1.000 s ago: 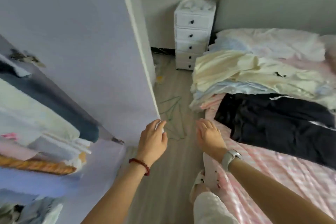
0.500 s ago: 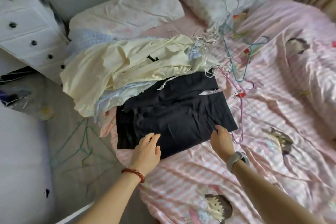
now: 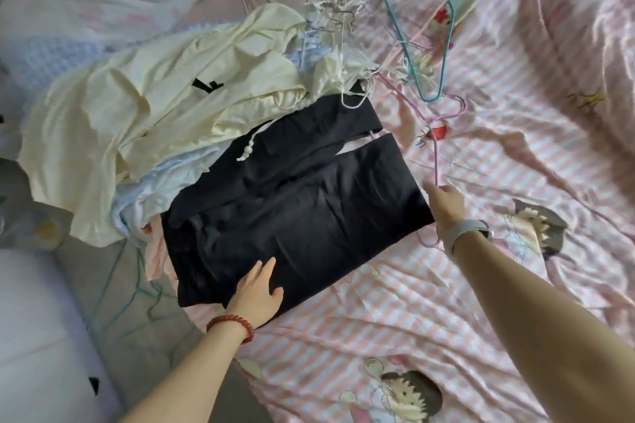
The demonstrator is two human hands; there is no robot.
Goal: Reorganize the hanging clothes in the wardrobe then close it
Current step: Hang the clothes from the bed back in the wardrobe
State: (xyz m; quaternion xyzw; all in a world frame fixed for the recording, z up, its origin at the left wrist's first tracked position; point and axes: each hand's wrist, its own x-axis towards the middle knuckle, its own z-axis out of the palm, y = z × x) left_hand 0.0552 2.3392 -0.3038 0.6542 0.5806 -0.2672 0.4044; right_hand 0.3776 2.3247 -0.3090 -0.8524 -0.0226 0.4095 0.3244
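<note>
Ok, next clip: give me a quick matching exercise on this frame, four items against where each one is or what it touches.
Items:
1. left hand
2. right hand
3. cream garment
4. teal hanger

Places:
A. on the striped sheet beyond the black garment
B. at the black garment's right edge
C. flat on the black garment's near edge
D. heaped left of the black garment

Pairs: 1-C, 2-B, 3-D, 4-A

light: soft daylight | shadows: faint | blur: slight | edges: wide-angle warp
</note>
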